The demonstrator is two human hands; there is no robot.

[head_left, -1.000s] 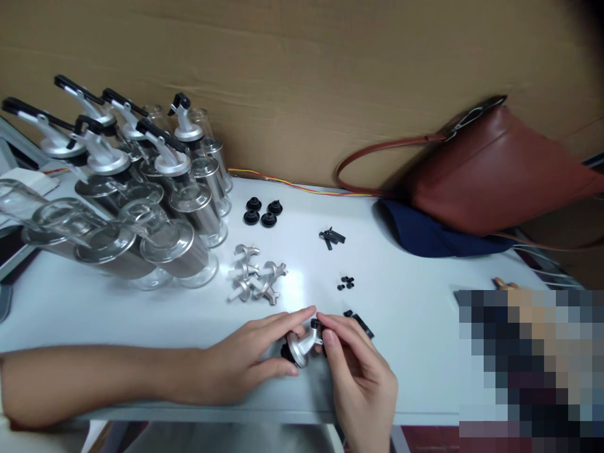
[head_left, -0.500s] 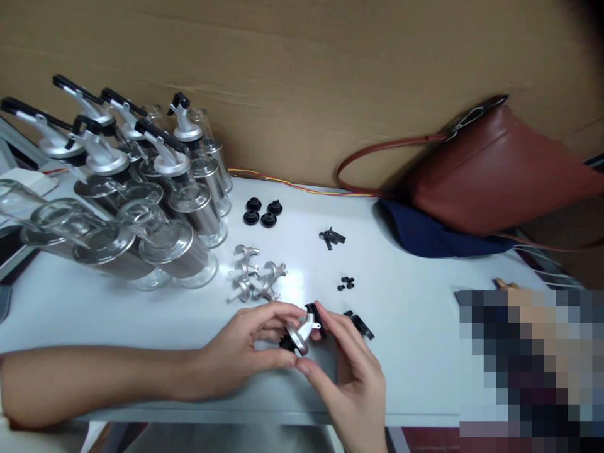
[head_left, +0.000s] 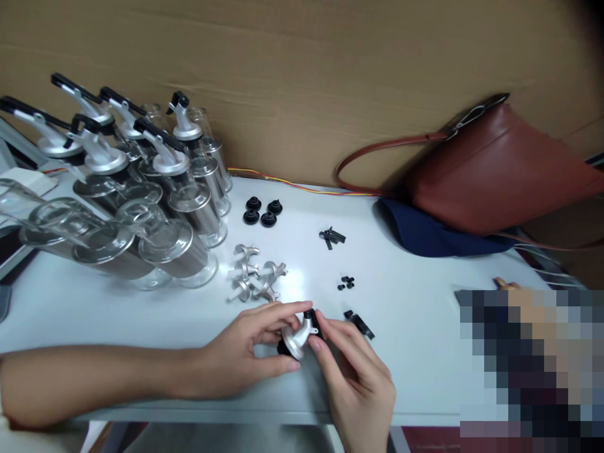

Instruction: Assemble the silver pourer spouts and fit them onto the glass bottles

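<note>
Near the table's front edge, both hands hold a silver bottle pourer (head_left: pixel 296 342) with a black stopper and a black lever. My left hand (head_left: pixel 248 345) is closed around its base, thumb below and index finger reaching to the spout's tip. My right hand (head_left: pixel 362 377) pinches the lever side between thumb and fingers. Just behind lie several loose silver pourer bodies (head_left: pixel 257 272). Beyond my right fingers are black lever pieces (head_left: pixel 362 326), partly hidden, and several tiny black caps (head_left: pixel 346 283). Black rubber stoppers (head_left: pixel 260 212) and small black strips (head_left: pixel 333 237) sit farther back.
Glass bottles with metal sleeves (head_left: pixel 174 251) crowd the left side, some topped with pourers. A brown handbag (head_left: pixel 500 170) rests on dark blue cloth (head_left: pixel 410 233) at back right. Cardboard (head_left: pixel 292 82) stands behind the table. Another person's hand (head_left: pixel 506 284) shows at the right, mostly pixelated.
My right thumb has moved from the pourer's base up to its lever side. My left index finger has stretched to the spout's tip, and the pourer has turned slightly.
</note>
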